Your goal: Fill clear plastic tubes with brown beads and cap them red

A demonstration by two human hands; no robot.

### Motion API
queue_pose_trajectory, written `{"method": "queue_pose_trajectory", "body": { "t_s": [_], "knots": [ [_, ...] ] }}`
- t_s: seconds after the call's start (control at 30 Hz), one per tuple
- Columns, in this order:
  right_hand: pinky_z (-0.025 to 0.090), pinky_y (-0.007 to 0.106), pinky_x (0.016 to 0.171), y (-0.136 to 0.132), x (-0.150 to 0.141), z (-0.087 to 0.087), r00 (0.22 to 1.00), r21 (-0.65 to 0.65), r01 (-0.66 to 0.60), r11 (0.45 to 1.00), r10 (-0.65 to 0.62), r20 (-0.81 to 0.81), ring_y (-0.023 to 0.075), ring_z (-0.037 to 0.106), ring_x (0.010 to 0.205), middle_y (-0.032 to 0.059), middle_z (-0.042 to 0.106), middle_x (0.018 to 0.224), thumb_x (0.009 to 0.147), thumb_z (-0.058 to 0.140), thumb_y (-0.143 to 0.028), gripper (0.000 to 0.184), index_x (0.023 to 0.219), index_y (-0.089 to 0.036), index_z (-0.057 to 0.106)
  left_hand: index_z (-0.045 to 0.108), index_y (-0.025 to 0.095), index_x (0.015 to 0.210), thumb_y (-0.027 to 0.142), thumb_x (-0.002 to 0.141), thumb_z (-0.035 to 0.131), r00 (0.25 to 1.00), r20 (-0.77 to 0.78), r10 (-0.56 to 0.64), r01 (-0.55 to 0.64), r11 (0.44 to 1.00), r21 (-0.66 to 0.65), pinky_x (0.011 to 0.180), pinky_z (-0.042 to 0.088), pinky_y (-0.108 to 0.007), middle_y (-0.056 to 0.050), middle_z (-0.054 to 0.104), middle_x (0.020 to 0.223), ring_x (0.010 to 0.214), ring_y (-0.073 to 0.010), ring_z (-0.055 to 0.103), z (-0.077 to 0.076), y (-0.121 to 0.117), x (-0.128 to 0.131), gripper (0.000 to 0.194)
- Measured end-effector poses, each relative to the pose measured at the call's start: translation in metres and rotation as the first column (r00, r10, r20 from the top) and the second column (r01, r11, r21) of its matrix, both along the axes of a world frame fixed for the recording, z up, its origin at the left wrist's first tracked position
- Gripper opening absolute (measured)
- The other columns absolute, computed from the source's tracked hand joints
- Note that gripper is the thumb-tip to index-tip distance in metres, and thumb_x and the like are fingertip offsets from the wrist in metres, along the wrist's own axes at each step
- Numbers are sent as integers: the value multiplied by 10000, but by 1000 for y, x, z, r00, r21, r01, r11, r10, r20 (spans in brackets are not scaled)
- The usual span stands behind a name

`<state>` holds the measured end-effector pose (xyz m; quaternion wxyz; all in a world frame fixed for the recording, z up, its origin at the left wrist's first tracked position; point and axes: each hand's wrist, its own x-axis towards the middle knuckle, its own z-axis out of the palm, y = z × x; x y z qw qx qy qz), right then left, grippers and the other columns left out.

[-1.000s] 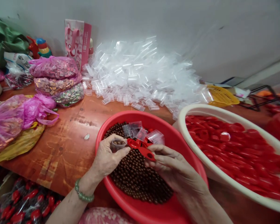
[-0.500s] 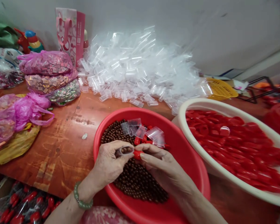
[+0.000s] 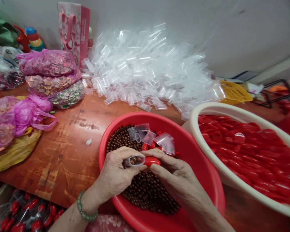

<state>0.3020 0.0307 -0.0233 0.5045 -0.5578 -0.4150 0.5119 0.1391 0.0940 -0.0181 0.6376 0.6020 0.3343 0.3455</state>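
From here, just below the frame's centre, the left hand (image 3: 116,170) pinches a clear, oval plastic tube (image 3: 128,162) of round brown beads (image 3: 136,160); the right hand (image 3: 181,177) pinches a glossy red plastic piece (image 3: 152,161) at its mouth.

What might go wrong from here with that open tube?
The clear tube in the left grip is open-mouthed, so if it tips, its brown beads might spill. The red piece in the right grip looks only pinched; it could slip and drop into the red basin below.
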Motion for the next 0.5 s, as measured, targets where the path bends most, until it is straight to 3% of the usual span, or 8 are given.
{"method": "queue_pose_trajectory", "body": {
  "t_s": [0.27, 0.4, 0.5],
  "knots": [
    [519, 288, 816, 2, 1, 5, 998, -48, -16, 999, 20, 66, 183, 627, 863, 36, 676, 872, 717, 793, -342, 231, 928, -251, 774, 733, 156, 808, 129, 758, 717, 998, 53, 17, -19, 999, 29, 770, 491, -250, -54, 681, 865, 820, -151, 621, -1, 0, -1, 59],
    [545, 244, 709, 3, -2, 9, 997, -48, 44, 998, -47, -68, 150, 657, 765, 18, 698, 851, 681, 822, -296, 297, 958, -265, 719, 727, 169, 846, 141, 738, 746, 999, 39, 31, -33, 999, 44, 767, 495, -251, -50, 694, 898, 828, -154, 627, -2, 0, -1, 113],
    [534, 213, 622, 3, -5, 11, 986, -66, 92, 994, -100, -134, 127, 644, 660, 5, 689, 756, 629, 857, -300, 300, 873, -243, 692, 719, 171, 857, 164, 745, 753, 999, 26, 23, -25, 998, 57, 753, 491, -247, -48, 701, 896, 815, -150, 628, -2, -1, -1, 117]
  ]
}}
